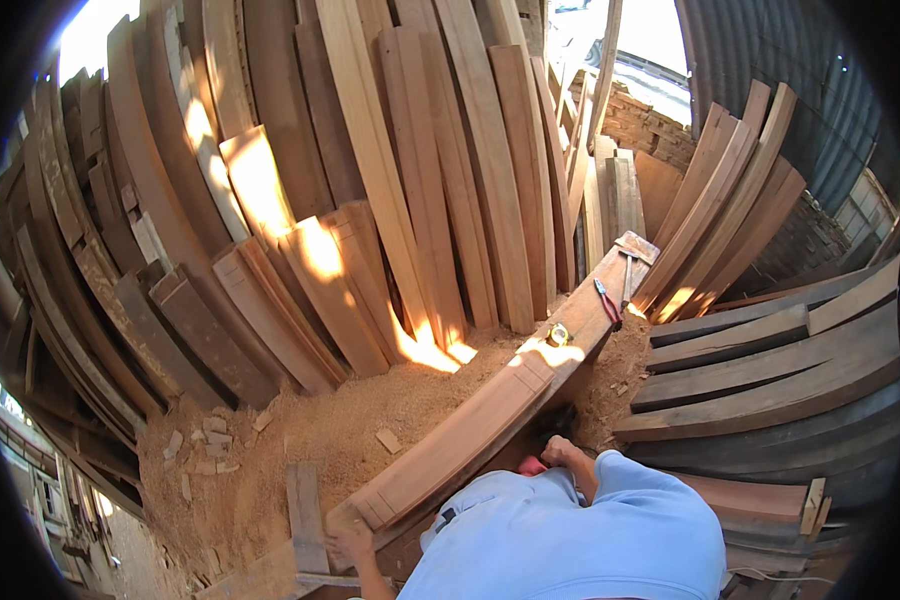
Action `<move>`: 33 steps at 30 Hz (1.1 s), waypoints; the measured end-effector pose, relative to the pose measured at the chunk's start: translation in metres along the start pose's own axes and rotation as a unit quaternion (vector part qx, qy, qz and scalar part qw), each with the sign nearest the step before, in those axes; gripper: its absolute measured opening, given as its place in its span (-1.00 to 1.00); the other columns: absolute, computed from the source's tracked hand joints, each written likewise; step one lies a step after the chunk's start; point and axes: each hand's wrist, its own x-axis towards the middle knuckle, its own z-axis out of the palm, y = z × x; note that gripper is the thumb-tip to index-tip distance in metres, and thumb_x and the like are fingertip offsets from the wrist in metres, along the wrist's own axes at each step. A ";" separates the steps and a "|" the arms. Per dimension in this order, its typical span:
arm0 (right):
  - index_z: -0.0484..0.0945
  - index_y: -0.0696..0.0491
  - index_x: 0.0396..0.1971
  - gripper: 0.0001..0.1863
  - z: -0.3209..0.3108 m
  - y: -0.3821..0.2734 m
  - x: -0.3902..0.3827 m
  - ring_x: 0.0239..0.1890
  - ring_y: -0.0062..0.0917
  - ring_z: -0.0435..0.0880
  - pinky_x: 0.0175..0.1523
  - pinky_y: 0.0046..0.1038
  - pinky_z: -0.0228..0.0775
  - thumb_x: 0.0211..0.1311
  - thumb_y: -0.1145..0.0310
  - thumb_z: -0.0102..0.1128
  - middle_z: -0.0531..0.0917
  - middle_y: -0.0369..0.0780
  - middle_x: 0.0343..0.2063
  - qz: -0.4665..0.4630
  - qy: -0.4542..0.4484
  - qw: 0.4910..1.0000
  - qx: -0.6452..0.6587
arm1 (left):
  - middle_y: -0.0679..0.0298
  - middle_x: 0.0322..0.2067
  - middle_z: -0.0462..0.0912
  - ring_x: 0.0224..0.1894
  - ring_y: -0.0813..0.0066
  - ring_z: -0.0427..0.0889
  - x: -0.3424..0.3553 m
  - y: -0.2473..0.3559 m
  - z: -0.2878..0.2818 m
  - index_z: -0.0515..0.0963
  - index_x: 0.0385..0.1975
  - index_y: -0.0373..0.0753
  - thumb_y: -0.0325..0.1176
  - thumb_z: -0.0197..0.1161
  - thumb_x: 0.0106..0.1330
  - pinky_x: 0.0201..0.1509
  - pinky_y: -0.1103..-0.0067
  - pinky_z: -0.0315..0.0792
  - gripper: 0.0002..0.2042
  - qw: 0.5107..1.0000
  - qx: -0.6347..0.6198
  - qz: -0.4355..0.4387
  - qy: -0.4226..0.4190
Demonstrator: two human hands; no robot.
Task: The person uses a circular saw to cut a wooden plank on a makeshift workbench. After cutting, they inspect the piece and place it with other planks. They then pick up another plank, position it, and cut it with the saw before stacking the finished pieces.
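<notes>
"Where is the plank (450, 440)?"
"In my view it lies from near left to far right. The left hand (350, 540) touches its near end; if the fingers clamp, I cannot tell."
"And the right hand (562, 453)?"
"Beside a red thing (532, 466), its fingers curled, on what I cannot tell. Farther lie a tape measure (559, 335), pliers (607, 303) and a hammer (627, 277)."

The left hand (350, 541) is at the near end of a plank (457, 425) (dark lines cross it), the right (560, 453) beside a partly hidden red object (533, 466). Farther along lie a tape measure (559, 335), red-handled pliers (607, 303) and a hammer (627, 279); upright boards (420, 170) stand beyond the sawdust (310, 430).
</notes>
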 end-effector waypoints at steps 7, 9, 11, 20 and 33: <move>0.79 0.18 -0.26 -0.65 -0.046 0.005 -0.014 -0.09 -0.11 0.81 -0.03 -0.23 0.68 0.14 0.20 0.28 0.79 0.04 -0.13 -0.089 0.003 0.995 0.055 | -0.48 0.54 -0.28 0.62 -0.40 -0.34 -0.097 0.136 -0.001 0.05 0.59 -0.28 0.07 0.29 0.23 0.63 -0.11 -0.29 -0.02 0.947 0.081 0.272 -0.152; 0.80 0.16 -0.29 -0.65 -0.056 0.016 -0.001 -0.13 -0.11 0.82 -0.07 -0.23 0.69 0.15 0.18 0.26 0.80 0.03 -0.17 -0.090 -0.017 0.993 0.080 | -0.50 0.55 -0.35 0.63 -0.41 -0.43 -0.115 0.141 0.022 -0.04 0.63 -0.24 0.06 0.29 0.24 0.64 -0.09 -0.38 0.01 0.950 0.071 0.245 -0.178; 0.78 0.17 -0.32 -0.65 -0.059 0.026 0.004 -0.20 -0.15 0.81 -0.08 -0.21 0.66 0.14 0.17 0.26 0.80 0.02 -0.28 -0.077 0.014 0.991 0.110 | -0.51 0.54 -0.42 0.61 -0.45 -0.52 -0.123 0.143 0.017 -0.09 0.63 -0.25 0.05 0.29 0.27 0.64 -0.09 -0.48 0.02 0.953 0.062 0.210 -0.207; 0.73 0.27 -0.21 -0.49 -0.107 0.128 0.026 -0.04 -0.05 0.79 -0.01 -0.12 0.66 0.12 0.06 0.43 0.76 0.15 -0.15 0.023 0.018 0.999 -0.043 | -0.56 0.52 -0.40 0.59 -0.52 -0.53 -0.104 0.159 0.029 -0.13 0.65 -0.12 0.12 0.34 0.24 0.62 -0.14 -0.46 0.06 0.957 0.079 0.175 -0.218; 0.21 0.38 0.38 -0.04 -0.109 -0.147 -0.014 0.28 0.06 0.60 0.33 -0.11 0.51 0.23 0.00 0.41 0.59 0.29 0.17 0.041 0.104 0.993 0.024 | -0.36 0.58 -0.31 0.61 -0.48 -0.43 -0.070 0.172 0.008 -0.08 0.64 0.10 0.21 0.39 0.18 0.60 -0.21 -0.45 0.07 0.898 0.125 0.313 -0.283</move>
